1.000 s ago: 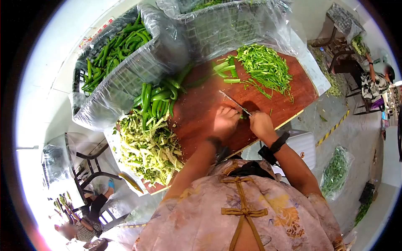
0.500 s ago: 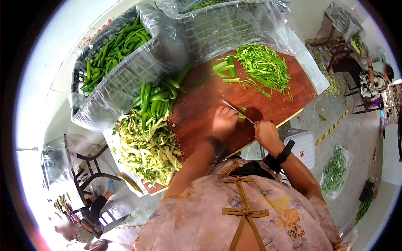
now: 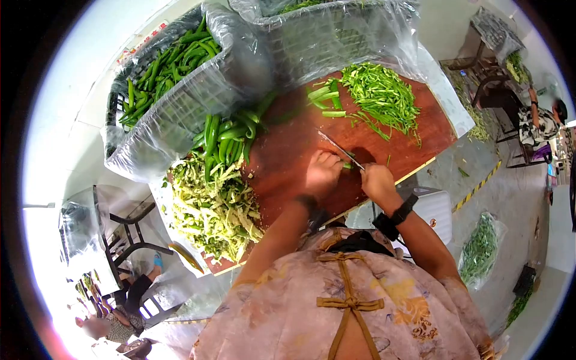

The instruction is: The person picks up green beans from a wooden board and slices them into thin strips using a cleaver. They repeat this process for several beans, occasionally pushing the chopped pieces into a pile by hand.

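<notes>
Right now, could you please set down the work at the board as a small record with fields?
Right hand: grips the knife
Left hand: at the board, beside the blade; its hold is unclear
Board, far right: heap of thin green strips
Board, left: whole green peppers touching a pale, shredded heap
Beyond board: plastic-lined crate of green peppers
Wrists: dark band on each

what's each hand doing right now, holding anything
left hand: fingers curled on the board, whether it grips a pepper piece can't be told
right hand: closed around the knife
</notes>
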Demonstrator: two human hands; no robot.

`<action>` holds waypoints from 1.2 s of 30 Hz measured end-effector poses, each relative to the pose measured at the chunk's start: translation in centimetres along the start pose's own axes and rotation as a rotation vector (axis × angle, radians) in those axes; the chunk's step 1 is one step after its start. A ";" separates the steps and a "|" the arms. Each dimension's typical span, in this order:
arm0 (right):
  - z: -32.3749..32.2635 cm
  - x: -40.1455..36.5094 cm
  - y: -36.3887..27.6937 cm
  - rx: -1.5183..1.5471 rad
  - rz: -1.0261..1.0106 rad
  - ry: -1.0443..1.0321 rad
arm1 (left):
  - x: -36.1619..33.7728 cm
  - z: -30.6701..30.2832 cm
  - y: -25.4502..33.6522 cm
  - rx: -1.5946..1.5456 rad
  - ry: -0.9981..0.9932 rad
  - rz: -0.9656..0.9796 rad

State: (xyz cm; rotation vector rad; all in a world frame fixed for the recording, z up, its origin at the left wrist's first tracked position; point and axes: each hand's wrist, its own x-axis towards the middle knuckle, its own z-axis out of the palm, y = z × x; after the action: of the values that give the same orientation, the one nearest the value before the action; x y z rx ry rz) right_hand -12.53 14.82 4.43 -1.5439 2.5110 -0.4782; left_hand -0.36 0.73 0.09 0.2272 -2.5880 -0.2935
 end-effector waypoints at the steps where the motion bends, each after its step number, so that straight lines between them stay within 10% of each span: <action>1: -0.4 -0.8 -0.1 0.023 0.018 -0.018 | 0.0 -0.1 0.1 -0.019 0.019 0.011; 23: 0.7 2.7 -1.3 0.016 0.028 -0.010 | 0.3 0.5 -0.5 0.016 -0.100 -0.031; 36: -0.1 0.7 -1.2 0.041 0.028 0.003 | -0.3 -0.3 -0.9 -0.027 0.209 -0.081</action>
State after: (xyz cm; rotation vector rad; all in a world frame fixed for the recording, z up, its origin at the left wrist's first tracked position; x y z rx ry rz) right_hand -11.83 13.75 4.93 -1.4924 2.5056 -0.5247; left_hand 0.13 -0.16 0.03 0.3352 -2.3705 -0.3165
